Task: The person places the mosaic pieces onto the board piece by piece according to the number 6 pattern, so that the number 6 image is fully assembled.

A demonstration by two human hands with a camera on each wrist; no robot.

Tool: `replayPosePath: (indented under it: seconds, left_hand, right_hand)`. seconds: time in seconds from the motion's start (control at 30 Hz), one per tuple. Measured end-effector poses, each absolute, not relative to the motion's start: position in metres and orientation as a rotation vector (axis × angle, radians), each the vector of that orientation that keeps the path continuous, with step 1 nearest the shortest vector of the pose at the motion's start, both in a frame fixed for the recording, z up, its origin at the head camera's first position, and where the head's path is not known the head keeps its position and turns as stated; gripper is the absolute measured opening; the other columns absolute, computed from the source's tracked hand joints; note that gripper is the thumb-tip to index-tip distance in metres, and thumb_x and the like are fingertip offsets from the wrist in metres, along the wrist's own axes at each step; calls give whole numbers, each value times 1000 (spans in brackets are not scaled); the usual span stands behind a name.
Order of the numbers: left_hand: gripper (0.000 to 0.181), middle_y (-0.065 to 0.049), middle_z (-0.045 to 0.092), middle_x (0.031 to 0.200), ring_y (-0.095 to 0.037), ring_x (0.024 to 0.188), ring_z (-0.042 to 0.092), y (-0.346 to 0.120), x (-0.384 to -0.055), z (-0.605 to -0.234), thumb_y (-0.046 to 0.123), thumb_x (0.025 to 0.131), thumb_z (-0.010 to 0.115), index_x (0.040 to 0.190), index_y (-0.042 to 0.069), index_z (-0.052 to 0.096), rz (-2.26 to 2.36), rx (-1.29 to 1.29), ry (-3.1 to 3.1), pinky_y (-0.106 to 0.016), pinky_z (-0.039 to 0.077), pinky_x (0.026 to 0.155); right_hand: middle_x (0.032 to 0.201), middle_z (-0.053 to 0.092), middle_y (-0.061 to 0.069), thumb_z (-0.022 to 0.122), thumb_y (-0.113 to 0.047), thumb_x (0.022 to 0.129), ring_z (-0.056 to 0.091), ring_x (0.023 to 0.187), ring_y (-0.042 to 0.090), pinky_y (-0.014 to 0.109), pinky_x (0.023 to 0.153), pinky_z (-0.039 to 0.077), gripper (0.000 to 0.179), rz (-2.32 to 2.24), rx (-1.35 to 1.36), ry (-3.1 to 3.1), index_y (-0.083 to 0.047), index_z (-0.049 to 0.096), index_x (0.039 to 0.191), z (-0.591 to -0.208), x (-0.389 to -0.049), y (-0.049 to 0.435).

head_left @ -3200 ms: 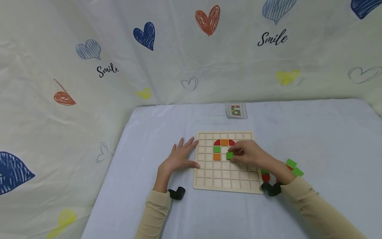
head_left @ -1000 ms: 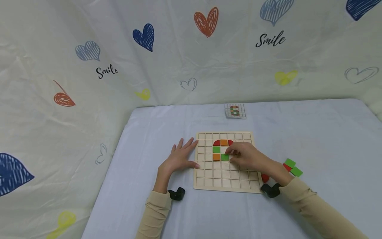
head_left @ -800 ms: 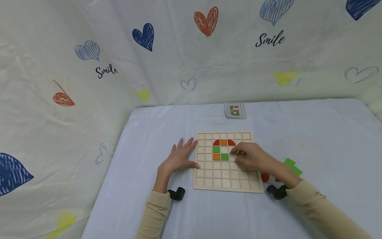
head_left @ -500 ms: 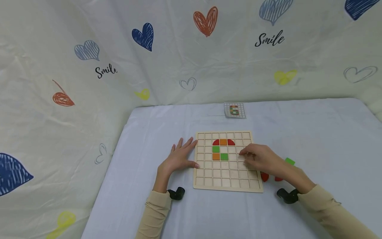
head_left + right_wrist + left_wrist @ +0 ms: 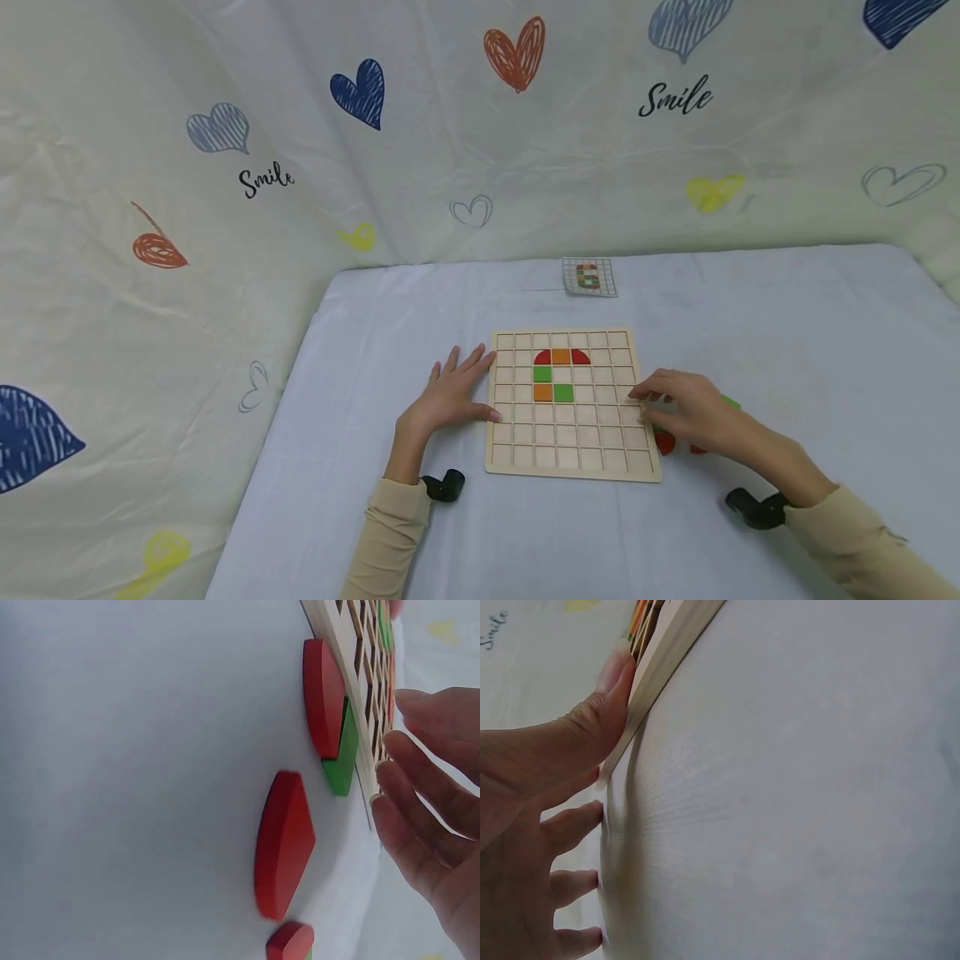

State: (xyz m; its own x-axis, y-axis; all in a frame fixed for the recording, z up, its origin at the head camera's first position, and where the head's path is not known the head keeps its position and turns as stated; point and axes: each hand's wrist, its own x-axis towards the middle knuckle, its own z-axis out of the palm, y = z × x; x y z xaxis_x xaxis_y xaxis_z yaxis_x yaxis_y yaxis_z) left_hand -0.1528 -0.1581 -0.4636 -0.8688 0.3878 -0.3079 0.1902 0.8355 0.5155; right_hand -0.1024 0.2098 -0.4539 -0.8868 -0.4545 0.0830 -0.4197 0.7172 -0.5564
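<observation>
On the white table (image 5: 555, 533): wooden board (image 5: 577, 414) before me.
Left hand (image 5: 450, 398): I spread it wide, thumb touching the board's nine o'clock edge.
Right hand (image 5: 686, 404): parted fingers, holding nothing, three o'clock.
Loose blocks (image 5: 287, 844): red and green, four o'clock.

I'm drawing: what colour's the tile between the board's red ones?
That tile is orange, clearest in head view.
</observation>
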Motion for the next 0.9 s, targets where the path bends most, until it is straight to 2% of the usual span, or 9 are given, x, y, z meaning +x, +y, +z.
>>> replayPosePath:
  seconds: [0.27, 0.37, 0.6, 0.9]
  left_hand:
    - [100, 0, 17, 173, -37, 160, -3, -158, -153, -463, 40, 83, 85, 164, 22, 29, 665, 429, 2611, -62, 0, 127]
    - [100, 1, 17, 173, -37, 160, -4, -158, -153, -463, 41, 84, 85, 164, 23, 29, 663, 431, 2610, -62, -1, 127]
    - [101, 0, 17, 173, -37, 161, -3, -159, -153, -465, 41, 82, 85, 164, 22, 29, 674, 432, 2611, -62, -1, 127]
    - [101, 1, 17, 173, -37, 160, -4, -159, -154, -466, 42, 83, 85, 164, 22, 29, 662, 438, 2611, -62, -1, 127]
  right_hand:
    - [95, 72, -6, 83, -4, 81, 65, 84, 14, 27, 70, 56, 22, -896, -671, 2875, -7, 79, 101, -459, -94, 224]
    - [94, 72, -7, 84, -4, 80, 63, 82, 10, 25, 69, 55, 22, -882, -669, 2891, -9, 79, 100, -461, -91, 229]
    - [91, 68, -5, 82, 2, 79, 49, 67, -4, 20, 58, 48, 22, -933, -633, 2887, -7, 76, 98, -465, -82, 239]
    - [88, 66, -9, 90, -6, 72, 51, 75, 4, 23, 64, 51, 27, -817, -560, 3000, -9, 76, 95, -470, -68, 251]
